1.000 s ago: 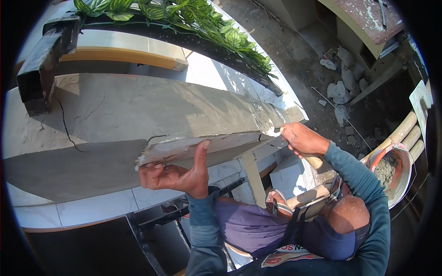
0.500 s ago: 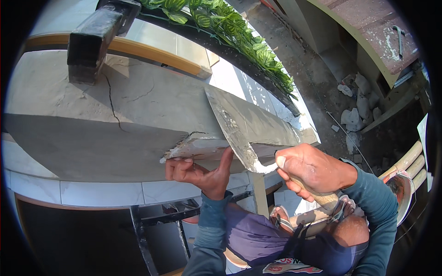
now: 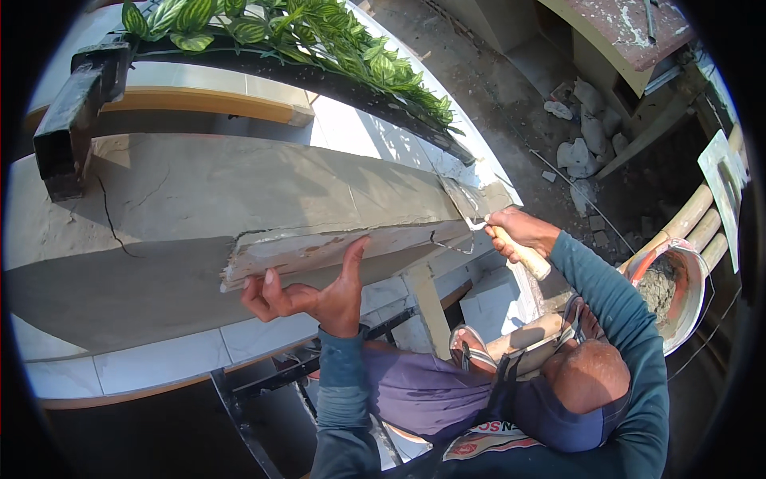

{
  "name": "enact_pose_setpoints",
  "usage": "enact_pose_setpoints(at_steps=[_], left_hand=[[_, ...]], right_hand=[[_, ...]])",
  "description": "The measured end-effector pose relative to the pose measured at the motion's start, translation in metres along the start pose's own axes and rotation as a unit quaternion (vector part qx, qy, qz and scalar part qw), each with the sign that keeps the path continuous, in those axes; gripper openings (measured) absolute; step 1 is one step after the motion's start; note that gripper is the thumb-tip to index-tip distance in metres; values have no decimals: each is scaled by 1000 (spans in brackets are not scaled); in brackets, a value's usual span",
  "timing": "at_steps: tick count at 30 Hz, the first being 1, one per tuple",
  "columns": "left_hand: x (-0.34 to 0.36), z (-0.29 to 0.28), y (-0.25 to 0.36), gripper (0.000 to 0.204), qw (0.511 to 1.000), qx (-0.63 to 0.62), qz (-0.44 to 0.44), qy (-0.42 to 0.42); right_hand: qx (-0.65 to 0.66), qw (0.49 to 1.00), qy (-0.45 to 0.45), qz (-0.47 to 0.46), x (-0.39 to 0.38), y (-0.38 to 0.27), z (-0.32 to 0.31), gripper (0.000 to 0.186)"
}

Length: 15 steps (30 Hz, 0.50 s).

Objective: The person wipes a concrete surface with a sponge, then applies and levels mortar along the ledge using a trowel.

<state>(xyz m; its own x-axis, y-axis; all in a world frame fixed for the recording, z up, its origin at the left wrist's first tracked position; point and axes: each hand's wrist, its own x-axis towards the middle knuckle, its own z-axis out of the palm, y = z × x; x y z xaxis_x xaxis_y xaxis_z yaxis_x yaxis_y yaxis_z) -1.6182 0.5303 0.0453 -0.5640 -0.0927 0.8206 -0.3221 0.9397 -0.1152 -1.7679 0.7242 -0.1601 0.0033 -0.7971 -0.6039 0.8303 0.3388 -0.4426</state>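
Note:
My left hand (image 3: 319, 297) is curled against a whitish, worn strip of board (image 3: 299, 254) set along the front edge of a grey plastered ledge (image 3: 271, 180). Its fingers hold the lower edge, while the thumb lies across the face. In my right hand (image 3: 523, 231) is the pale wooden handle of a trowel (image 3: 528, 259). The metal blade rests on the plaster near the ledge's right end, seen at a steep angle. A thin bent wire or rod (image 3: 452, 246) shows below the blade by the board's right part.
A black metal post (image 3: 68, 136) stands on the cracked left plaster, under green leaves (image 3: 351, 40). At right a bucket of grey mortar (image 3: 658, 291) sits by bamboo poles (image 3: 678, 219) and a flat float (image 3: 722, 176). Below are a black metal frame (image 3: 239, 423) and my sandalled feet.
The trowel has moved right along the ledge, from the middle to the right end. My view has shifted right, uncovering more of the board. My left hand still holds the board.

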Motion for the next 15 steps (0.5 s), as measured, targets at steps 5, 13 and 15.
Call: enact_pose_setpoints(at_steps=[5, 13, 15], left_hand=[[0, -1, 0, 114, 1000, -22, -21, -8], [2, -9, 8, 109, 1000, 10, 1, -7], [-1, -18, 14, 106, 999, -51, -6, -8]], right_hand=[[-103, 985, -80, -112, -54, -28, 69, 28], [-37, 983, 18, -178, -101, -8, 26, 29], [-36, 975, 80, -203, -110, 10, -3, 32]])
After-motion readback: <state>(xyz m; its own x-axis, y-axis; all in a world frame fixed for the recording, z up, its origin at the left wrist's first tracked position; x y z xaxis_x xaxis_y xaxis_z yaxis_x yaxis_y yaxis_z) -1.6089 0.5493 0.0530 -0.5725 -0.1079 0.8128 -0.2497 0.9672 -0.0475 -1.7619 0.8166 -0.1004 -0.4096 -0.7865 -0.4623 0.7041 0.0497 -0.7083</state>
